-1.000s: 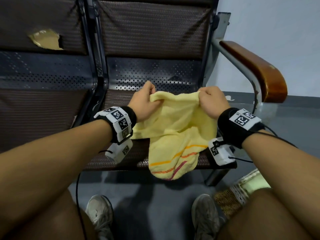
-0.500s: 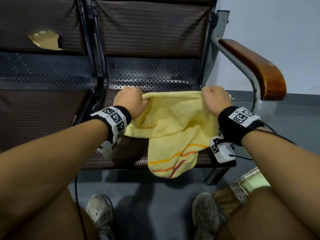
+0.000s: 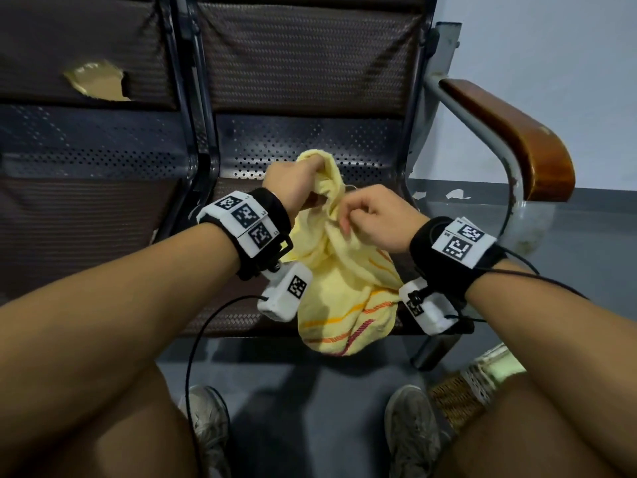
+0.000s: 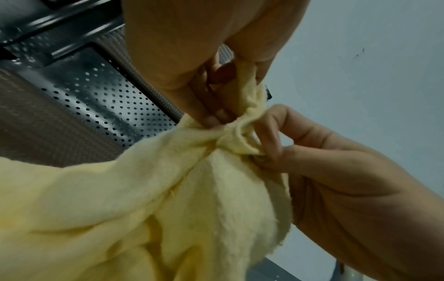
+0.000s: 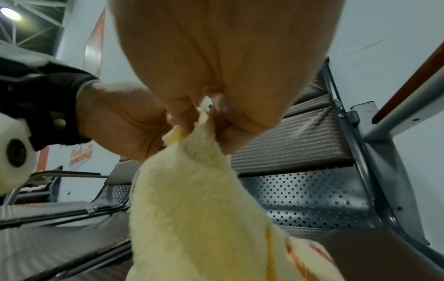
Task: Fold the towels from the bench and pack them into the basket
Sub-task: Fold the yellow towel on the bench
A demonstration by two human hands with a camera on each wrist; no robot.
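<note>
A pale yellow towel (image 3: 339, 288) with orange and red stripes hangs bunched over the bench seat (image 3: 220, 319), its lower end draped past the front edge. My left hand (image 3: 296, 188) grips the gathered top edge of the towel (image 4: 168, 190). Close beside it, my right hand (image 3: 372, 219) pinches another part of that edge between thumb and fingers, as the right wrist view shows on the towel (image 5: 192, 209). The two hands almost touch above the seat. A woven basket (image 3: 462, 398) stands on the floor at lower right, partly hidden by my right leg.
The metal bench has a perforated backrest (image 3: 310, 146) and a second seat to the left with torn padding (image 3: 96, 81). A wooden armrest (image 3: 510, 136) on a steel frame curves at the right. My shoes (image 3: 413, 432) rest on the grey floor below.
Half a second ago my hands held the towel's top edge stretched wide over the seat. Now they have come together and risen, so the towel is bunched and hangs between them.
</note>
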